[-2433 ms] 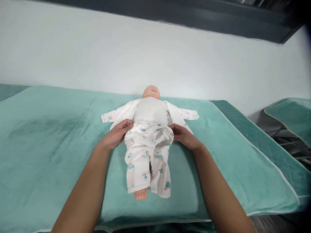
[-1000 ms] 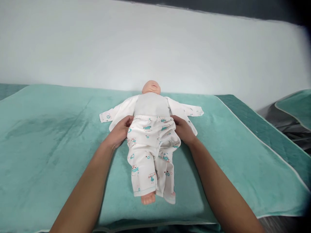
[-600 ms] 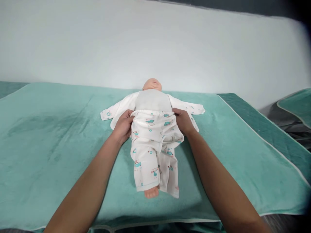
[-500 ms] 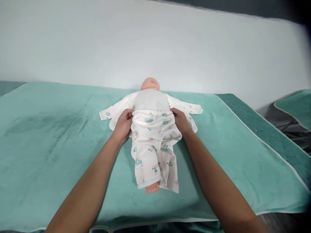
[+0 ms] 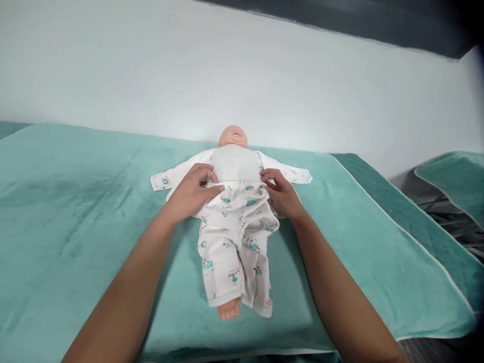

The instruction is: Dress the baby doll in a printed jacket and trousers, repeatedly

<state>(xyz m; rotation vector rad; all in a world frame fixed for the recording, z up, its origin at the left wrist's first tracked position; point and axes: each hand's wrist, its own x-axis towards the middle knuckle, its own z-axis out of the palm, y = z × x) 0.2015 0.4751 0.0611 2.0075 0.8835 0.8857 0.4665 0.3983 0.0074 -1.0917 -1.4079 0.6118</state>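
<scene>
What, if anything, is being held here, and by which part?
The left hand and right hand are at opposite sides of the printed trousers, at the waistband; whether either pinches it cannot be told.

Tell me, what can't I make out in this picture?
All in the head view:
Any second foot of the doll: covered by the trouser leg.
The doll's arm ends: covered by the sleeves.
One end of the waistband: covered by the left hand.
The dark panel: cut off by the top edge.
</scene>
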